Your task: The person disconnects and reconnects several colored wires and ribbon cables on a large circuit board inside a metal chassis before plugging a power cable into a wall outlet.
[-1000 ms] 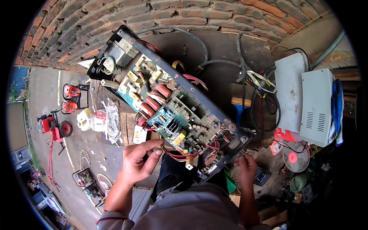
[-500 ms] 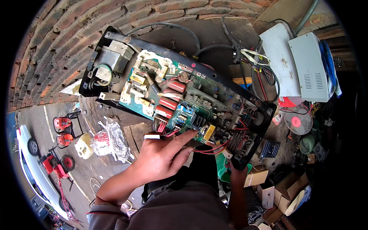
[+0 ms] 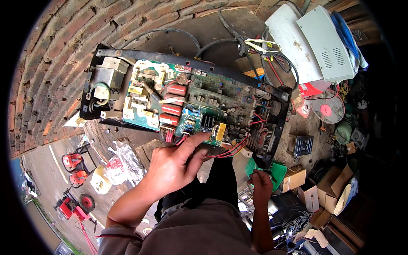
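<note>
An opened electrical unit in a black metal frame (image 3: 168,56) lies on a wooden bench, its circuit boards facing up. My left hand (image 3: 170,163) reaches over its near edge. The outstretched index fingertip touches the small raised green board (image 3: 184,123), close to a yellow block component (image 3: 220,131); the thumb stays apart below. Red and black wires (image 3: 231,151) run beside the thumb. Several dark red cylindrical parts (image 3: 171,109) stand farther left on the main board. Below the frame's right end, my right hand (image 3: 261,182) is closed; what its fingers hold, if anything, is unclear.
A brick wall (image 3: 55,72) rises behind and to the left. A grey metal cover (image 3: 327,44), a fan (image 3: 327,106) and cardboard boxes (image 3: 293,177) are on the right. Under my right hand sits a green container (image 3: 278,172). Plastic bags (image 3: 125,163) lie at left.
My right hand has come down away from the frame's right corner and now shows more fully. The left fingertip remains on the small board. The whole view has shifted and turned slightly.
</note>
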Demonstrator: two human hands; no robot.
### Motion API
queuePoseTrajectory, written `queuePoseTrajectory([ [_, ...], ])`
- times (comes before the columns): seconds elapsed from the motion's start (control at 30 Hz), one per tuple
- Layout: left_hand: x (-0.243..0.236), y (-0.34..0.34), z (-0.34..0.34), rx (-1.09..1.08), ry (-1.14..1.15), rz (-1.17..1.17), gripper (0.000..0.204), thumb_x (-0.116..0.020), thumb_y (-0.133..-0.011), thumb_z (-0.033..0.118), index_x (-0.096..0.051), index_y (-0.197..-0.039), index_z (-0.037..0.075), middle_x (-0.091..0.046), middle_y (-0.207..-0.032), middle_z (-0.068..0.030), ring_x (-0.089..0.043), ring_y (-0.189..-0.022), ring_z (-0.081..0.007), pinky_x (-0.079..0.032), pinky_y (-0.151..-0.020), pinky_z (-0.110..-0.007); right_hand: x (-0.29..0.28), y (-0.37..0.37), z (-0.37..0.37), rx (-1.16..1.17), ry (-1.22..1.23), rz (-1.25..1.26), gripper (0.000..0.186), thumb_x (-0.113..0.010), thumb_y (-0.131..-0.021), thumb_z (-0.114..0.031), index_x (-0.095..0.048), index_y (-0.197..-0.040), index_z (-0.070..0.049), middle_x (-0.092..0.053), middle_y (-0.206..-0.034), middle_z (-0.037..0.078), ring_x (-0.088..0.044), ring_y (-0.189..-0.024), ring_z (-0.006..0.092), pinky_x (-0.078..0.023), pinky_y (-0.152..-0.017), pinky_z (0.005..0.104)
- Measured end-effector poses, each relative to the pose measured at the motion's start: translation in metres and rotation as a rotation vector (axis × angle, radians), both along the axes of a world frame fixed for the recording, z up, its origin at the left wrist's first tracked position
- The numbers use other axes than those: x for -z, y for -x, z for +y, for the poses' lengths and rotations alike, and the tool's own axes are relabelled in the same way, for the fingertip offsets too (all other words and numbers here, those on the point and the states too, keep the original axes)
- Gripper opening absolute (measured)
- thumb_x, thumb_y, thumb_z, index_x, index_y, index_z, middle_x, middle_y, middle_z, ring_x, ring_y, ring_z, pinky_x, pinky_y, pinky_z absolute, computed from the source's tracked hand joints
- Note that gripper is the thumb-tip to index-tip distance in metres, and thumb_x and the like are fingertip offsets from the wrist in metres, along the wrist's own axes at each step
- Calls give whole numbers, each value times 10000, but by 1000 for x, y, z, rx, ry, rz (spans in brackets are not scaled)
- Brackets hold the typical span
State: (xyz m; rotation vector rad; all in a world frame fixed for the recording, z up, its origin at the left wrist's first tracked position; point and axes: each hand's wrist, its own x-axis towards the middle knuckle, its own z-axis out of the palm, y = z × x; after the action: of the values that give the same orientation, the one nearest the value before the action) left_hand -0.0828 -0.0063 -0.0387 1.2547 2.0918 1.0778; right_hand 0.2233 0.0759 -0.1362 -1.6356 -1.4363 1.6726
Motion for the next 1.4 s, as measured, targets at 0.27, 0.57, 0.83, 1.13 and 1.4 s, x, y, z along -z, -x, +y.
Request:
queuePoseTrajectory([
  [0.27,8,3,-4,25,-57,67,432,-655,-849,127,-576,-1273,158,-661,-670,-114,-648,-547,-293,-528,-518,-393,1,0,-4,0,-11,21,194,-592,-929,-76,-604,-1082,43,-658,-892,88,-629,-733,123,-515,-686,256],
  [0.57,-9,2,0,12,152,35,438,-636,-837,114,-580,-1268,170,-650,-629,-116,-639,-530,-301,-524,-512,-400,-1,6,-7,6,-5,47,201,-601,-927,-82,-604,-1082,46,-659,-897,92,-626,-732,124,-521,-683,257],
  [0.83,-9,-3,0,-42,154,37,414,-638,-843,121,-594,-1249,183,-611,-569,-132,-629,-515,-309,-506,-503,-416,-2,-5,-8,24,-39,48,177,-577,-938,-68,-599,-1080,35,-662,-877,92,-632,-727,140,-514,-689,270],
  [1.13,-5,-8,1,-85,128,9,395,-666,-839,116,-611,-1227,160,-586,-536,-118,-617,-487,-284,-498,-493,-377,-5,-6,-10,36,-32,42,176,-577,-935,-64,-601,-1079,33,-659,-872,88,-627,-724,136,-510,-692,272],
  [1.4,3,-24,-33,-122,-126,-90,173,-729,-794,15,-679,-958,4,-632,-643,-84,-626,-547,-188,-480,-501,-287,-6,-15,-11,73,16,23,184,-598,-924,-65,-609,-1078,34,-651,-894,80,-621,-749,123,-522,-693,264],
])
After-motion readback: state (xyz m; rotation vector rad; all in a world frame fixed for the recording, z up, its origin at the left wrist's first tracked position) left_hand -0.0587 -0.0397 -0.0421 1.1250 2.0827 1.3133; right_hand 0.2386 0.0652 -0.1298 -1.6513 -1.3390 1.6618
